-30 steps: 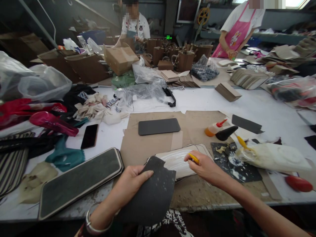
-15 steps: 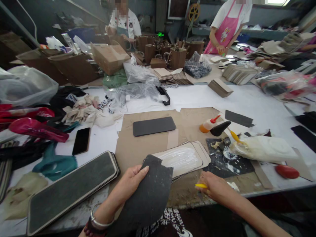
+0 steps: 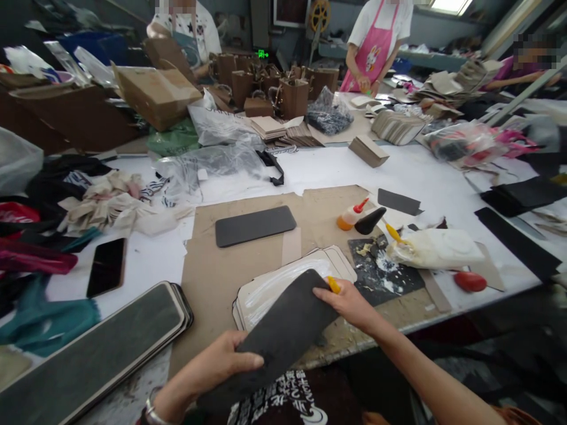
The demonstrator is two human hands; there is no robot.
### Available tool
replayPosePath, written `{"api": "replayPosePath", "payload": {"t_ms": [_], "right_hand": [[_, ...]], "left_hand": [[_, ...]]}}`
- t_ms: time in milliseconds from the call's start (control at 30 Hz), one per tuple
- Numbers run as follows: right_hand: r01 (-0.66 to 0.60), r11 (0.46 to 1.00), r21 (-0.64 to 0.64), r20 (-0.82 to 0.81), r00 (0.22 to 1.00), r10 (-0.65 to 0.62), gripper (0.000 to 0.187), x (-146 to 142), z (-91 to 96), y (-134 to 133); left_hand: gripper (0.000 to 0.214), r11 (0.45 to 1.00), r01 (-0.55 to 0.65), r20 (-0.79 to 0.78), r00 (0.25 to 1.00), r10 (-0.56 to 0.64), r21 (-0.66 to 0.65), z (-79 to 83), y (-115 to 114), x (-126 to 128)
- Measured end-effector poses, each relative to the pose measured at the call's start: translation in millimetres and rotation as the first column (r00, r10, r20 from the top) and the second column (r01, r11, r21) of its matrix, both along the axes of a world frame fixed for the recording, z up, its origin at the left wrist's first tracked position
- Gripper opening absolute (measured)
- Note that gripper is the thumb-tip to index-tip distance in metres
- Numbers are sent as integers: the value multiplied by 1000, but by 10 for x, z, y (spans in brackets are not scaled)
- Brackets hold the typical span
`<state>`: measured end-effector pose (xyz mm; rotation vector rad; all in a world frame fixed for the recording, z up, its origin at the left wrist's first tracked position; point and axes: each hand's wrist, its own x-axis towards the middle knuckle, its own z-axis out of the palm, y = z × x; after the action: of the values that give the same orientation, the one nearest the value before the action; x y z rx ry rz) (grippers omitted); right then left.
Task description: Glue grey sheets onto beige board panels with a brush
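Note:
My left hand (image 3: 219, 361) grips the near end of a long dark grey sheet (image 3: 283, 330), thumb on top. My right hand (image 3: 349, 302) pinches the sheet's far edge and also holds a small yellow tool (image 3: 333, 285) between its fingers. The sheet slants over a stack of cream boards (image 3: 270, 289) whose top one is smeared with white glue. The boards lie on brown kraft paper (image 3: 212, 271) at the table's near edge.
A dark rounded pad (image 3: 254, 225) lies on the kraft paper. Right of it are an orange glue bottle (image 3: 349, 217), a black glue-smeared mat (image 3: 381, 274) and a white bag (image 3: 436, 251). A phone (image 3: 106, 267) and stacked long panels (image 3: 88, 354) sit left. Other people work at the far side.
The sheet has flattened out from a curled hold in my left hand. My right hand came up from the table edge and took the sheet's far edge. The view swung right.

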<state>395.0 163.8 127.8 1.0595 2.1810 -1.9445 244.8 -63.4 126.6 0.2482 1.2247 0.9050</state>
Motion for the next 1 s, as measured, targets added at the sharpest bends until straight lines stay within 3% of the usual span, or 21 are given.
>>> {"api": "replayPosePath", "payload": {"t_ms": [67, 167, 267, 333, 433, 567, 833, 1000], "right_hand": [[70, 997, 18, 27, 997, -70, 33, 75, -114, 167], [33, 993, 115, 82, 996, -43, 35, 126, -293, 353], [-75, 963, 258, 172, 985, 31, 34, 118, -446, 503], [-145, 903, 404, 261, 965, 39, 32, 103, -515, 612], [-251, 801, 543, 386, 922, 28, 29, 82, -576, 769], [-349, 739, 576, 467, 883, 53, 27, 30, -607, 873], [-425, 713, 558, 480, 866, 140, 24, -204, -502, 918], [-430, 716, 550, 492, 859, 138, 23, -288, -429, 958]], "left_hand": [[41, 995, -72, -60, 996, 68, -69, -137, -196, 3], [44, 954, -269, -160, 956, 247, -130, -264, -283, -22], [46, 864, -483, -221, 866, 448, -140, -323, -120, -74], [46, 816, -564, -286, 809, 514, -129, -384, 40, -105], [44, 793, -600, -449, 740, 500, -104, -531, 217, -130], [52, 818, -572, -548, 705, 449, -66, -665, 260, -151], [54, 852, -512, -665, 675, 321, -108, -619, 132, -304], [58, 798, -577, -670, 663, 336, -171, -592, 128, -326]]}}
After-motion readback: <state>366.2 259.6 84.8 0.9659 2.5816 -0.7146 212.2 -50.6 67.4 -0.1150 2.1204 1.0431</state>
